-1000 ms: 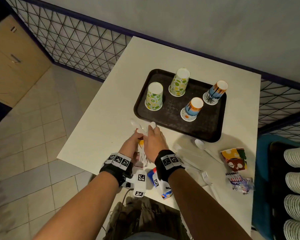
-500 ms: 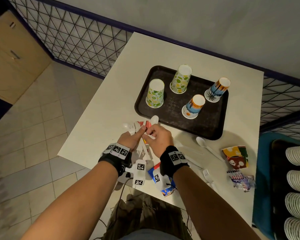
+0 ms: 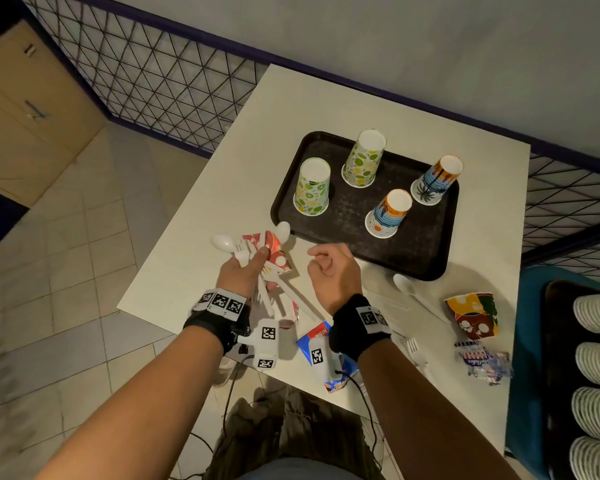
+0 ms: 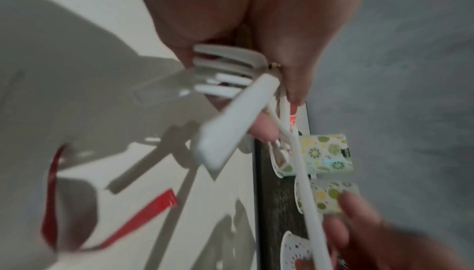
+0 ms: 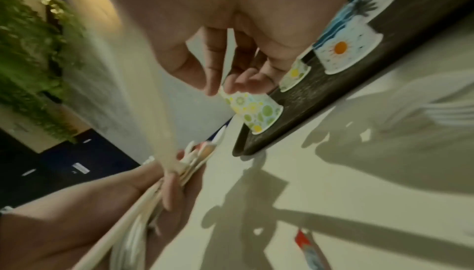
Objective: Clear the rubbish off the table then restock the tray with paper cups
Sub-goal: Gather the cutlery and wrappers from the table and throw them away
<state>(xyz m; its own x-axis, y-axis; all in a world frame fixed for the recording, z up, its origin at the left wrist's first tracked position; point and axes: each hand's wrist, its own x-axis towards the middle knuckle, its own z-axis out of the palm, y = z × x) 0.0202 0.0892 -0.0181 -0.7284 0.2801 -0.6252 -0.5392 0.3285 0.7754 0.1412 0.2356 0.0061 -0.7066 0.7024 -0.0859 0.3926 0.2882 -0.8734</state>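
My left hand (image 3: 243, 268) grips a bundle of rubbish: a crushed red paper cup (image 3: 274, 247) with white plastic spoons (image 3: 222, 242) and forks (image 4: 225, 67). It is held just above the table's (image 3: 194, 258) near left part. My right hand (image 3: 329, 268) hovers beside it, apart from the bundle, with loosely curled fingers (image 5: 205, 75) and nothing in them. Behind the hands, the dark tray (image 3: 426, 244) carries upside-down paper cups: two green-patterned (image 3: 312, 187) and two blue-and-orange (image 3: 390, 213).
On the table to the right lie a white spoon (image 3: 409, 289), a crushed yellow-red cup (image 3: 475, 315), a fork (image 3: 414, 351) and a clear wrapper (image 3: 484, 362). A blue wrapper (image 3: 312, 337) lies under my right wrist. Stacks of paper cups (image 3: 596, 362) sit at the far right.
My right hand has let go of the bundle and drawn away to the right. The left hand keeps the cup and cutlery and has shifted slightly left.
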